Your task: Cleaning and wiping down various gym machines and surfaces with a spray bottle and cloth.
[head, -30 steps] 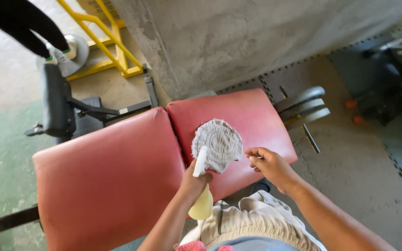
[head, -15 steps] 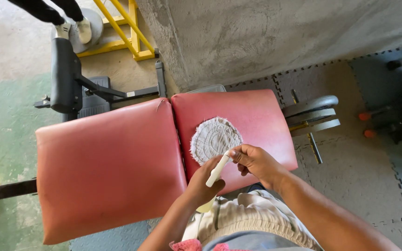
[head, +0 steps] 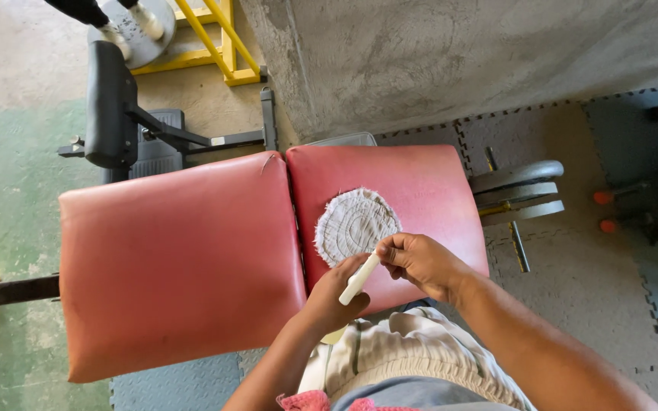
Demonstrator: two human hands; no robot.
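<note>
Head view, looking down over the person's lap. The left hand (head: 334, 293) is closed around the neck of a pale yellow spray bottle (head: 359, 278): the white nozzle end sticks up and forward from the fist, and a sliver of the yellow body shows below the wrist, against the light trousers (head: 413, 350). The right hand (head: 419, 261) is curled, with its fingertips (head: 384, 251) pinched at the tip of the nozzle; whether they are turning it or only touching it cannot be told. Just beyond both hands a round grey cloth (head: 356, 224) with frayed edges lies flat on the smaller red seat pad (head: 420, 183) of a bench, with the bottle tip over its near edge. The larger red back pad (head: 177, 259) adjoins on the left, with a small tear near its top corner. Judgement on handling: the bottle looks like thin plastic, light, and the body may give under a squeeze; the neck, where it is now held, is the stiffer and surer place. The nozzle tip is small, so it needs a fingertip pinch. The cloth looks soft, limp and light; it should lift from any edge but will sag and fold. Surroundings: stacked weight plates (head: 519, 190) on the mat floor to the right of the seat, a black padded machine (head: 108, 106) beyond the bench, a yellow frame (head: 226, 46) by the concrete wall, and another person's shoes (head: 138, 19) at the top left.
</note>
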